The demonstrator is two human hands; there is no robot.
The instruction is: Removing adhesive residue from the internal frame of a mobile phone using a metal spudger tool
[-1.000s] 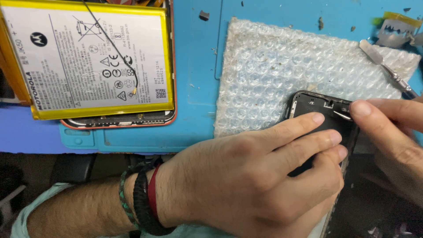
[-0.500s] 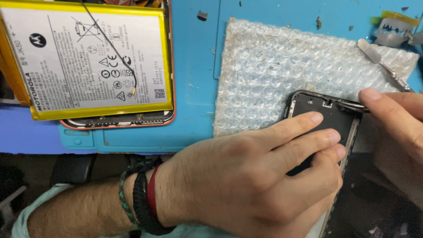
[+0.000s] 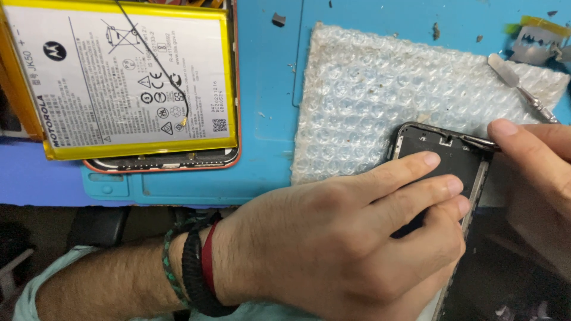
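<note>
Since the earlier pictures the right hand (image 3: 535, 178) has slid off to the right: its fingers lay over the top right corner of the phone frame (image 3: 443, 157) a second ago, and now only the thumb tip sits near that corner, pinching a thin metal tool (image 3: 479, 142) whose tip rests on the frame's top edge. The right grip is clenched on that tool. The left hand (image 3: 345, 238) has not moved; it lies flat across the dark phone frame, three fingers spread on its inner face, pressing it down rather than grasping it, the grip released. The frame lies tilted on the lower right part of a sheet of bubble wrap (image 3: 386, 95), its lower end hidden under the left hand.

On the blue mat (image 3: 267, 119) to the left lies an opened phone (image 3: 160, 163) with a yellow-edged battery (image 3: 125, 77) resting on it and a thin black wire (image 3: 160, 65) across that. A metal spudger (image 3: 517, 83) lies at the bubble wrap's upper right corner, near a small yellow-and-white part (image 3: 535, 38). Dark wristbands (image 3: 190, 267) circle the left wrist.
</note>
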